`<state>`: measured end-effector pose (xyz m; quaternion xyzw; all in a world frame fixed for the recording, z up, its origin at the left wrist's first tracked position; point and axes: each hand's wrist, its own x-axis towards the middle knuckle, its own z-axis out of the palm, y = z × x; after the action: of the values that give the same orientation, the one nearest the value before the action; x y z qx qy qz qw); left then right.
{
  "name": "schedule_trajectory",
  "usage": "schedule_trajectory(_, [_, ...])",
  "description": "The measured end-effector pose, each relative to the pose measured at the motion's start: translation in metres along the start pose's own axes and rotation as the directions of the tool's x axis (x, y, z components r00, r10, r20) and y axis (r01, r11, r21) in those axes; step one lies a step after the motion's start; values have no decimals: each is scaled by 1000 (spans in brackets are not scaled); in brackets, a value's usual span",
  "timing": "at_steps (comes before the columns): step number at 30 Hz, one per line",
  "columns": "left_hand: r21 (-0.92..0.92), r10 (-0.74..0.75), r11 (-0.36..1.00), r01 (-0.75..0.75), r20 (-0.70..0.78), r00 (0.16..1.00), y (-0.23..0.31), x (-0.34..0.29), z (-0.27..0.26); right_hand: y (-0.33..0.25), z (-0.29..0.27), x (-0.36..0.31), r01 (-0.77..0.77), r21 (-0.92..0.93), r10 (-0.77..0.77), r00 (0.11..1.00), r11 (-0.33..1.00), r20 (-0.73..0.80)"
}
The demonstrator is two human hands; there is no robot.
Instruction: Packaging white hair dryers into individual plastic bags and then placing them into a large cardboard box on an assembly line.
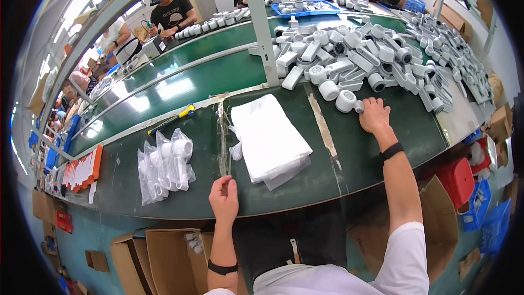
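My right hand (375,115) reaches to the near edge of a heap of grey-white plastic devices (357,57) with round heads and flat handles. Its fingers are spread, beside or touching the small end of a round-headed device (346,100); I cannot tell how firm any contact is. My left hand (224,199) is at the table's front edge, its fingers curled closed with nothing visible in them. Just beyond it, to the right, lies a stack of white plastic bags (270,136). Several similar devices in clear bags (166,165) lie left of the stack.
A yellow-and-black tool (172,119) lies behind the bagged devices. Orange-and-white cards (82,169) are at the far left. A metal post (263,33) rises from the table. Cardboard boxes (174,257) stand below, with a red stool (456,183) at right. Several people work across the belt.
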<state>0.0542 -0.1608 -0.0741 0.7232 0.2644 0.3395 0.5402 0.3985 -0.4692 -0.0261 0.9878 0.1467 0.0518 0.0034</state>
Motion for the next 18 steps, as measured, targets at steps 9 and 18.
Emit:
schedule_trajectory(9, [327,559,546,-771,543,626,80,-15,70,-9,-17,-99,-4,855,96,994,518,-54])
schedule_trajectory(18, [480,577,334,-811,576,579,52,-1,79,-65,-29,-212,-131,985,-11,991,-110,131])
